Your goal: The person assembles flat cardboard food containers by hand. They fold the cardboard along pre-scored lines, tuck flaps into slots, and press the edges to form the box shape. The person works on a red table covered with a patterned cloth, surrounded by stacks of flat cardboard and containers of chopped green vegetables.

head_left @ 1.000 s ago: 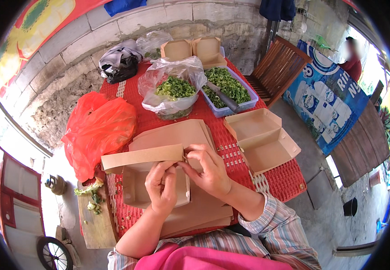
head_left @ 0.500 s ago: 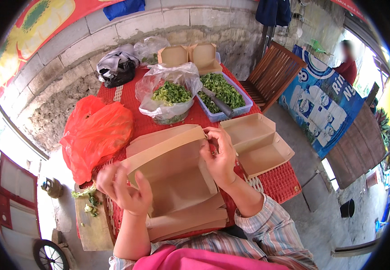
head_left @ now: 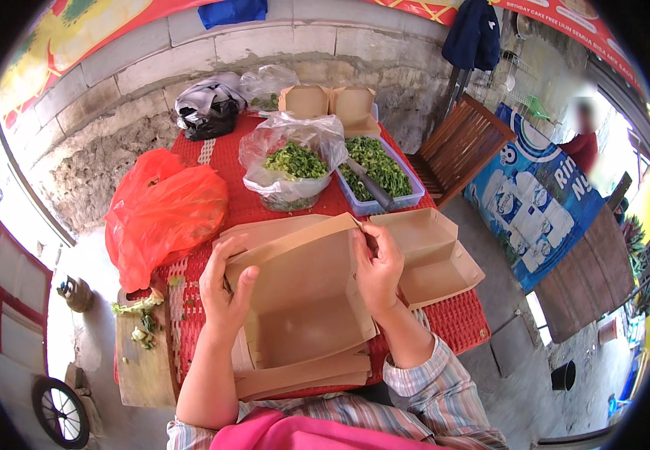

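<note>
A brown cardboard food box [head_left: 302,300], partly folded with its far wall standing up, lies before me on a stack of flat cardboard sheets [head_left: 306,379]. My left hand [head_left: 226,289] has its fingers round the box's far left corner, thumb on the inner side. At the far right corner, my right hand [head_left: 379,266] pinches the wall's end between thumb and fingers. Beside it on the right rests a folded, open box [head_left: 437,274]. Farther back are a clear plastic bag [head_left: 295,169] of chopped greens and a lilac tub [head_left: 381,169] of greens with a dark-handled knife [head_left: 370,184] across it.
A red plastic bag [head_left: 164,217] bulges on the table's left, near a wooden board [head_left: 141,360] with vegetable scraps. More boxes [head_left: 304,101] and a black bag [head_left: 211,116] stand at the back. A wooden chair [head_left: 464,146] is at the right; a person [head_left: 582,146] stands beyond.
My left hand has closed in from the left onto the box's far left corner. My right hand keeps its pinch at the right corner. The whole view has shifted slightly.
</note>
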Motion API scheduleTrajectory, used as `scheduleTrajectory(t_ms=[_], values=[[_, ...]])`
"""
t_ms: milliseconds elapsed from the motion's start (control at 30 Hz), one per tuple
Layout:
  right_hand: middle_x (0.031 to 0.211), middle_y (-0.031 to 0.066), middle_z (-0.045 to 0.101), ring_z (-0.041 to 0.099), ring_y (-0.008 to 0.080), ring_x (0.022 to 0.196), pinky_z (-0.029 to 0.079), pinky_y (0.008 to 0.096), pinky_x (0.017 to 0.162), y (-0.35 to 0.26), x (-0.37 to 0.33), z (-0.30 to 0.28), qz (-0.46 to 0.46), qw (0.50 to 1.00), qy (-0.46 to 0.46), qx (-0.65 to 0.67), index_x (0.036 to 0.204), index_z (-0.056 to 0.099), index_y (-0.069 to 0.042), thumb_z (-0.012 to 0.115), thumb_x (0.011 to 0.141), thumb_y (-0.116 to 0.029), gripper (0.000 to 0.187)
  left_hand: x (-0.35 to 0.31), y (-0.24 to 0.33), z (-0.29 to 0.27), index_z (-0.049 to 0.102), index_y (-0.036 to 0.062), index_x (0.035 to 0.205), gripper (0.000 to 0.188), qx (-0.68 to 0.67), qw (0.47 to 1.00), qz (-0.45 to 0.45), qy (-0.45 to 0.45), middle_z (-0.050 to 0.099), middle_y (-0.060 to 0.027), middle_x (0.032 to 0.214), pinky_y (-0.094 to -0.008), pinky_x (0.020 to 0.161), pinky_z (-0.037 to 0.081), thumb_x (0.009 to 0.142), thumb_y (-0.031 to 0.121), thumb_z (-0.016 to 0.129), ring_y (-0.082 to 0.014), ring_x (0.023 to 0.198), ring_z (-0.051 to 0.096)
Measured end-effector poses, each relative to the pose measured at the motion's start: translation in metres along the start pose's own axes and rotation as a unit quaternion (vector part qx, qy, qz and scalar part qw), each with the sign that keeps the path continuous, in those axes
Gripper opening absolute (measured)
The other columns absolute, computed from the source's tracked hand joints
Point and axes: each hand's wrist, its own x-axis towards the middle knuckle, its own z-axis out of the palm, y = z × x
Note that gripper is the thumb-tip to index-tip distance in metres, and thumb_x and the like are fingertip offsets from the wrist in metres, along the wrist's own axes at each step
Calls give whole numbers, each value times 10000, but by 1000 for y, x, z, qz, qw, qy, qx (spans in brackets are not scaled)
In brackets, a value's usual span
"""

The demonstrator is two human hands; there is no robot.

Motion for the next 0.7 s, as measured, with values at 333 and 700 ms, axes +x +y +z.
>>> scheduleTrajectory(t_ms=[333,700], values=[[1088,122,631,619,225,920,499,342,765,-17,-5,-1,123,980,-52,146,943,524,-15,567,969,-84,85,0,8,-6,537,-42,1262,389,-85,994,-67,9,623,-116,1089,-322,896,461,950,179,610,-197,992,596],[1228,112,621,591,150,1089,445,282,943,-47,7,-18,161,916,-136,341,1466,342,54,361,1053,-362,587,9,9,-14,377,-8,1392,500,-354,926,-123,-45,557,-143,1187,-338,994,398,1008,312,396,-193,1116,519]])
